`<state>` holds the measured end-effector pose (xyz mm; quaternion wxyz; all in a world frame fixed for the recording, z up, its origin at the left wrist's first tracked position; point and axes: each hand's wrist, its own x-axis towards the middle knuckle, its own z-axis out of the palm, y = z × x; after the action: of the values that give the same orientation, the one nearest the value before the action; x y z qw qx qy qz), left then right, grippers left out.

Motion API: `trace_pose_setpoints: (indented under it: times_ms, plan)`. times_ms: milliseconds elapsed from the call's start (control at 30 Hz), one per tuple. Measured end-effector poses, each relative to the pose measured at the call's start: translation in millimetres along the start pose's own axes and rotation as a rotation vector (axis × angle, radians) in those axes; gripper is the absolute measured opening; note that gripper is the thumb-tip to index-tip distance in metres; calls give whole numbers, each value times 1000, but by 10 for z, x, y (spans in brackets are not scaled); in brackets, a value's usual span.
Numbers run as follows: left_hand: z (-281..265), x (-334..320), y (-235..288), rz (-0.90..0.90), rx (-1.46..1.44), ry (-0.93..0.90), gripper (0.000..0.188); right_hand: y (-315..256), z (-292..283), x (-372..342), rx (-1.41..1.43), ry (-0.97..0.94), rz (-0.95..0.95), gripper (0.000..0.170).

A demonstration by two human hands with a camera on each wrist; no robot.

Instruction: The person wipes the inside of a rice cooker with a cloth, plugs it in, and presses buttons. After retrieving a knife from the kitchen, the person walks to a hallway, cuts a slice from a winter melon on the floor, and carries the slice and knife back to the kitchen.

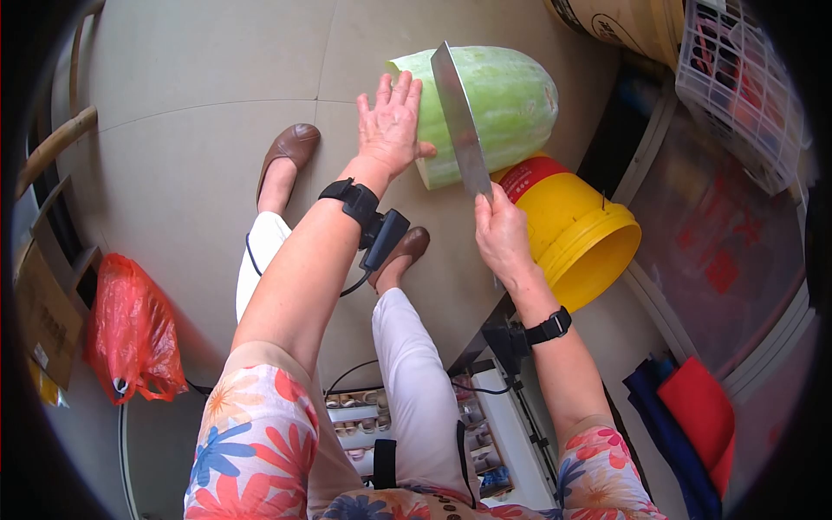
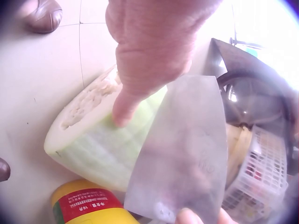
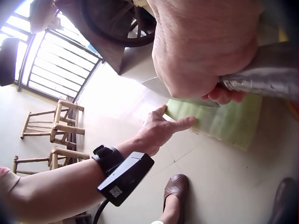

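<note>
melon [image 1: 511,108] touched by left hand [image 1: 390,130]

The left hand [image 1: 390,128] rests on the left end of the melon [image 1: 516,104], fingers spread. The right hand [image 1: 504,232] grips a cleaver [image 1: 464,121], its blade crossing the melon in view; contact is unclear. A yellow bucket [image 1: 563,221] is just beside the melon. Brown shoes [image 1: 293,146], a red bag [image 1: 134,325] and a crate [image 1: 744,95] lie around.
</note>
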<state>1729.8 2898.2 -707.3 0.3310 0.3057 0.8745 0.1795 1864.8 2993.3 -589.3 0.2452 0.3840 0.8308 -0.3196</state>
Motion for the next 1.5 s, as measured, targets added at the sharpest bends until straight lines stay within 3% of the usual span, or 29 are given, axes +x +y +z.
trace_pose_setpoints:
  times_ms: [600,1500]
  plan:
    - [32,19,-35,17,-32,20,100,-7,-35,21,18,6,-17,25]
    - [-104,140,-38,-30,-49,-46,100,-351,55,273,-242,-40,83,26]
